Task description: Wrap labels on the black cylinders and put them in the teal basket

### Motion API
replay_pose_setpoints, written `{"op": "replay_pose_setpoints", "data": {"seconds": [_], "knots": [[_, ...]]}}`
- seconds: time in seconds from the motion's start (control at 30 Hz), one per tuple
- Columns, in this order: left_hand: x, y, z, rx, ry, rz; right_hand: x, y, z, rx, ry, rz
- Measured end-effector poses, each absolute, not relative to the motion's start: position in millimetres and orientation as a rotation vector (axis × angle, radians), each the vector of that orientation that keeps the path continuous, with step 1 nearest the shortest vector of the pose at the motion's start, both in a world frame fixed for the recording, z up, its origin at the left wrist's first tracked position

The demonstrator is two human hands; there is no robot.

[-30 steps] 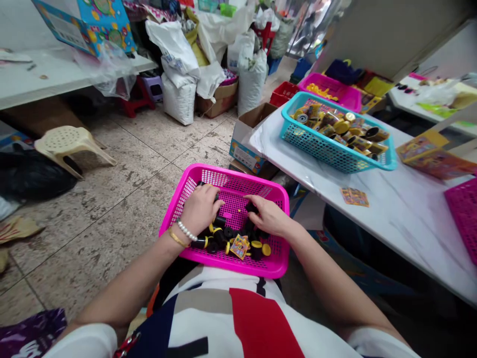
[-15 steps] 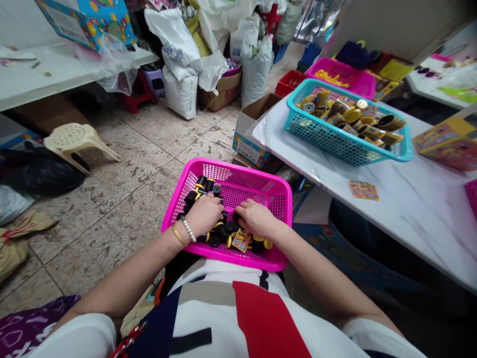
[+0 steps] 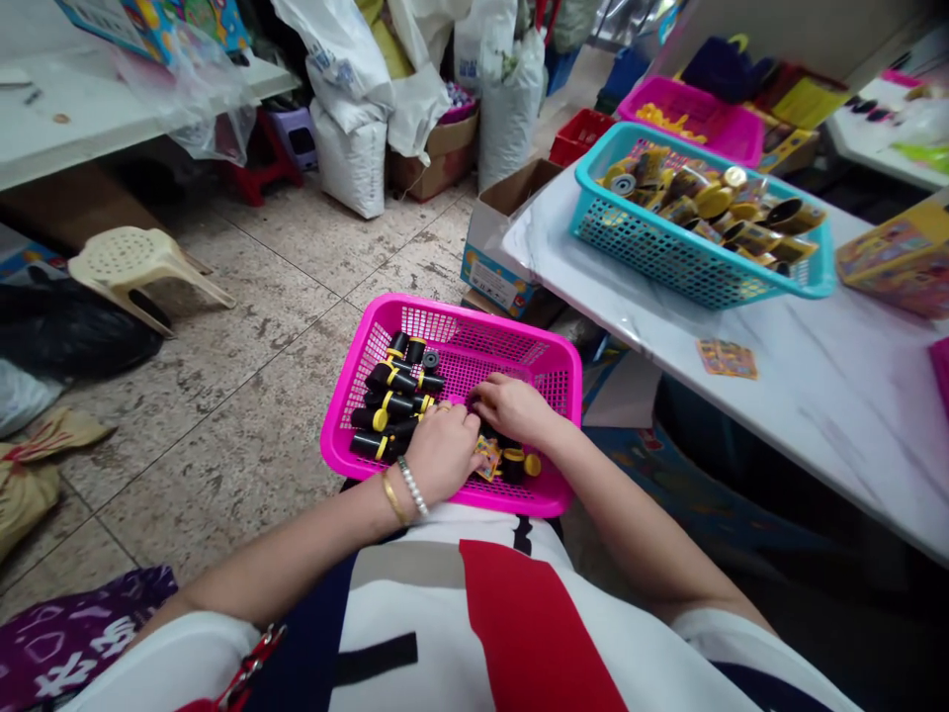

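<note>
A pink plastic basket [image 3: 342,420] rests on my lap, with several small black tubes [image 3: 400,403] with yellow rings lying in its left half. My left hand [image 3: 445,453], wearing bracelets, reaches into the middle of the basket with its fingers bent down; what is under the fingertips is hidden. Close by, the fingers of my right hand [image 3: 511,407] curl in around something dark that I cannot make out. A printed sticker sheet [image 3: 487,458] lies between the hands at the near side. To its right are black and yellow pieces [image 3: 513,463] and a round yellow cap [image 3: 532,465].
A white marbled table [image 3: 645,331] on the right bears a turquoise basket [image 3: 652,252] of yellow printed tubes, a sticker card [image 3: 727,358] and a pink tray [image 3: 752,143] with yellow pieces. A cream stool [image 3: 129,259] and white sacks [image 3: 348,148] stand on the floor. An opened carton [image 3: 489,267] sits beside the table.
My left hand has moved right and nearer to my body, uncovering black tubes on the left and partly covering the sticker sheet. My right hand stays about where it was.
</note>
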State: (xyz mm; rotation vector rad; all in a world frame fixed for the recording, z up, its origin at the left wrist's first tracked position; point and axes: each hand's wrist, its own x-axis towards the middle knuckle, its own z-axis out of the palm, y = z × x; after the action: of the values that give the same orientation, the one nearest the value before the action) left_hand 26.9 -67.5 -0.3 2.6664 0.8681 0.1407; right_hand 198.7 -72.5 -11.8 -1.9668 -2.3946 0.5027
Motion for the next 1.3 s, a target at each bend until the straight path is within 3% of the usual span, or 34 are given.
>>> {"op": "replay_pose_setpoints", "data": {"seconds": [0.37,0.73,0.97,1.3], "knots": [[29,-49,-14,2.467,0.872,0.307,212,-96,4,-2.000,-1.874,0.444],[9,-22,0,1.779,0.966,0.468,191,-95,11,-1.578,-1.431,1.136],[6,-34,14,1.463,1.079,0.926,174,-91,1,-1.590,-1.195,0.856],[11,-49,19,1.320,0.968,0.846,170,-100,11,-1.621,-1.297,0.544]]}}
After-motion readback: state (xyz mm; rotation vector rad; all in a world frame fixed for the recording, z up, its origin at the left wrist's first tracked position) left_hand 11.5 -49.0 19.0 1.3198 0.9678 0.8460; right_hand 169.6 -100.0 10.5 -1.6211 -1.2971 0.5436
